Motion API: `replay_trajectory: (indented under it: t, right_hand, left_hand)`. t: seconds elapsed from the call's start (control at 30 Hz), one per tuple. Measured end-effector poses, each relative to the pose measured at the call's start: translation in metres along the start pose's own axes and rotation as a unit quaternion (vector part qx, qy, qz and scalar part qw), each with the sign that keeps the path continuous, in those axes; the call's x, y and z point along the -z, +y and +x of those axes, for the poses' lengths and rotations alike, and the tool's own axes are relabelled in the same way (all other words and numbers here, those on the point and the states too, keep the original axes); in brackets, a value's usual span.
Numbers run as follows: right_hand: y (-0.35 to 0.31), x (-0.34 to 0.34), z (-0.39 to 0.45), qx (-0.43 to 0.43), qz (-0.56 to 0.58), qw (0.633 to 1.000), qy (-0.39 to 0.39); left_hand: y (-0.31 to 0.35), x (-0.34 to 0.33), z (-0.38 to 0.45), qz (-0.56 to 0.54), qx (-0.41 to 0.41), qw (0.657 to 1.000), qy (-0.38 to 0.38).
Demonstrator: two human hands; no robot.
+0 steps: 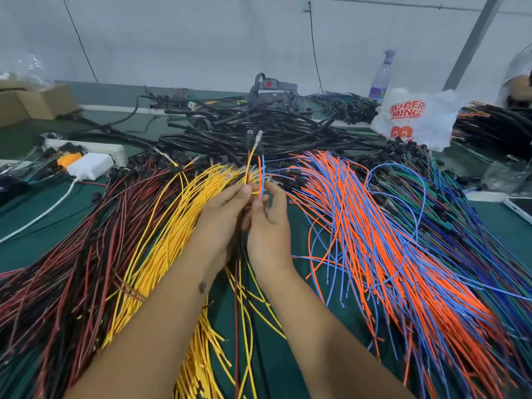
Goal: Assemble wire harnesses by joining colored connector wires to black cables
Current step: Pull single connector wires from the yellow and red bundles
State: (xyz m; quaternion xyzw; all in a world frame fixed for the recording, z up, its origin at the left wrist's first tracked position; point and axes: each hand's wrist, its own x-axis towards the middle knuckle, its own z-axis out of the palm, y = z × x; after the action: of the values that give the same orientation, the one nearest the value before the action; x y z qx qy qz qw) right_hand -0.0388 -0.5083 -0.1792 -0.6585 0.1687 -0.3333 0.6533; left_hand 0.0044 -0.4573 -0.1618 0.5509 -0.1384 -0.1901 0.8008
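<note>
Head view: both hands pinch upright wires btwn them, mid-table.

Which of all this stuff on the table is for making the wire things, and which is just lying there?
For the job: held wires, yellow wires, orange and blue wires, red and black wires, black cables.

Just lying about: plastic bag, bottle, cardboard box, white charger.

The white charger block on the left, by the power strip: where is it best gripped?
Take the white charger block across its two long flat sides, coming from above. It lies flat on the green table, top face exposed. Its white cable leaves the near-left corner and the power strip sits close behind, so a top-down grip at mid-body looks clearest.
</note>
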Motion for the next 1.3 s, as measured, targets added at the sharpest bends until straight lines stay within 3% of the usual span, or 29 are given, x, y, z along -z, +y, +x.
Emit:
replay_trajectory:
  t: [0.17,0.43,0.53,0.6,0.63,0.73,0.87,0.97,1.13,1.23,1.3]
  right_hand:
    - [0.0,-0.002,0.0,-0.03,-0.037,0.999,0.006]
    - [-0.001,0.005,0.0,0.033,-0.238,0.969,-0.052]
    - [0.0,0.009,0.0,0.129,-0.424,0.894,-0.067]
    - [-0.001,0.016,0.001,0.181,-0.511,0.84,-0.025]
    - [-0.003,0.019,0.002,0.188,-0.521,0.833,-0.005]
    - [-0.009,0.026,0.005,0.218,-0.523,0.823,0.038]
    - [-0.01,0.03,0.007,0.265,-0.572,0.775,0.048]
    - [-0.006,0.035,0.013,0.186,-0.587,0.788,-0.007]
    - [-0.003,0.057,0.028,0.095,-0.588,0.803,0.032]
    - [0.0,0.058,0.03,0.1,-0.495,0.857,0.102]
    - [0.0,0.048,0.026,0.149,-0.365,0.909,0.134]
  left_hand:
    - [0.001,0.004,-0.001,0.013,0.01,1.0,-0.016]
    - [0.0,0.014,0.006,0.062,0.032,0.998,-0.011]
    - [0.007,0.024,0.015,-0.041,-0.011,0.998,0.04]
    - [0.011,0.033,0.019,-0.088,-0.044,0.991,0.092]
    - [0.012,0.036,0.02,-0.083,-0.059,0.989,0.108]
    - [0.008,0.033,0.02,0.002,-0.104,0.987,0.124]
    - [0.006,0.027,0.019,0.136,-0.142,0.973,0.12]
    - [0.009,0.032,0.019,0.13,-0.165,0.968,0.139]
    - [0.028,0.072,0.023,-0.015,-0.226,0.934,0.277]
    - [0.029,0.082,0.023,-0.062,-0.204,0.927,0.31]
    - [0.029,0.079,0.023,-0.08,-0.194,0.925,0.318]
